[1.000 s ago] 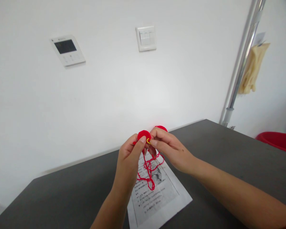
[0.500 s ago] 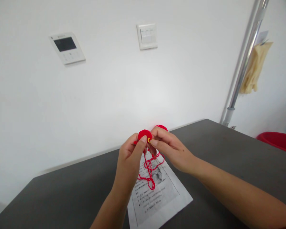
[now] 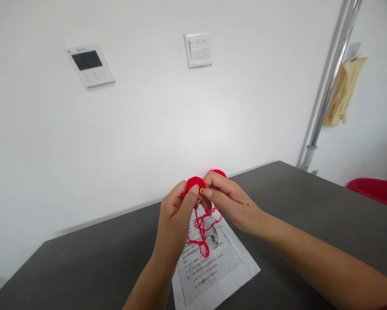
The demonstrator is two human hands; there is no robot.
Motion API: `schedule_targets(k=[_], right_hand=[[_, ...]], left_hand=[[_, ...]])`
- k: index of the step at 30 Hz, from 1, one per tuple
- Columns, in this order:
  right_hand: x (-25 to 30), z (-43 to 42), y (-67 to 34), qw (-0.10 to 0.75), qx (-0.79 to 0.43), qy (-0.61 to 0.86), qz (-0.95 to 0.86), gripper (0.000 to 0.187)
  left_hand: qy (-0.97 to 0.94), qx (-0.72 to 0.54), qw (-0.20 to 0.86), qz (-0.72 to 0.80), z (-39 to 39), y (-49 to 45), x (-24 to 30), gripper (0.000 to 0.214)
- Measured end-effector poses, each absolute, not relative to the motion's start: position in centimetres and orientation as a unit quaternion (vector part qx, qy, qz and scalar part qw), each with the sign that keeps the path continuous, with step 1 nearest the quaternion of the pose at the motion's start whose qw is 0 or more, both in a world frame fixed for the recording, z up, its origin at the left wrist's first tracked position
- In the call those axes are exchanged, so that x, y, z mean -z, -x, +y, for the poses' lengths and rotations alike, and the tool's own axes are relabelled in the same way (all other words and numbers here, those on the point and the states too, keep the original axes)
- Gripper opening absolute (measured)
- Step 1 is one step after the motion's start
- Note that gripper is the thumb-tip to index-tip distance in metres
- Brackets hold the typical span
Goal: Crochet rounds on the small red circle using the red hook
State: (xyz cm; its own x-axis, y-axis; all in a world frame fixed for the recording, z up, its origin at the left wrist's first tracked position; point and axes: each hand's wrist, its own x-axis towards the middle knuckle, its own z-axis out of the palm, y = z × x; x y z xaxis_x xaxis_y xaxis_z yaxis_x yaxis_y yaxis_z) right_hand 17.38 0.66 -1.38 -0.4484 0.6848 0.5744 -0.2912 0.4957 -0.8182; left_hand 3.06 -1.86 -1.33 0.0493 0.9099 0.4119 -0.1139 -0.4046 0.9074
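Note:
Between thumb and fingers, my left hand (image 3: 177, 211) grips a small round red crochet piece (image 3: 195, 183). At its right edge sits a tiny yellow ring (image 3: 202, 190), probably a stitch marker. The thumb and forefinger of my right hand (image 3: 233, 202) are closed at the ring, pinching it against the crochet edge. Loose red yarn (image 3: 201, 230) hangs below the piece in tangled loops over the printed paper. Behind my right fingers, another rounded red thing (image 3: 219, 173) shows only its top; the rest is hidden.
The printed sheet (image 3: 224, 280) lies on the dark grey table (image 3: 109, 254), which meets a white wall. A metal pole (image 3: 330, 82) rises at the right, with yellowish gloves (image 3: 346, 90) hanging beyond it. A red basin (image 3: 376, 191) stands past the table's right edge.
Hardly anything differs. The view has shifted slightly, and both hands keep their hold on the crochet piece and the yellow ring.

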Motion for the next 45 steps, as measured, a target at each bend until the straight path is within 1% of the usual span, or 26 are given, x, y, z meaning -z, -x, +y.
schedule_targets(k=[15, 22, 30, 38, 45], right_hand=[[1.15, 0.52, -17.52, 0.502, -0.472, 0.149, -0.709, 0.024], [1.22, 0.62, -17.64, 0.501, -0.47, 0.152, -0.711, 0.022], [1.24, 0.73, -17.6, 0.499, -0.463, 0.16, -0.715, 0.026], [1.08, 0.67, -17.66, 0.492, -0.463, 0.162, -0.719, 0.023], [1.15, 0.78, -17.61, 0.495, -0.456, 0.159, -0.722, 0.025]], left_hand=[[-0.606, -0.589, 0.41, 0.343, -2.06, -3.32, 1.03, 0.026], [-0.612, -0.582, 0.406, 0.349, -2.01, -3.21, 1.06, 0.026], [-0.62, -0.576, 0.379, 0.374, -2.18, -3.14, 0.92, 0.027], [-0.633, -0.565, 0.363, 0.386, -2.21, -2.85, 0.88, 0.025], [-0.647, -0.554, 0.331, 0.407, -2.5, -3.0, 0.41, 0.027]])
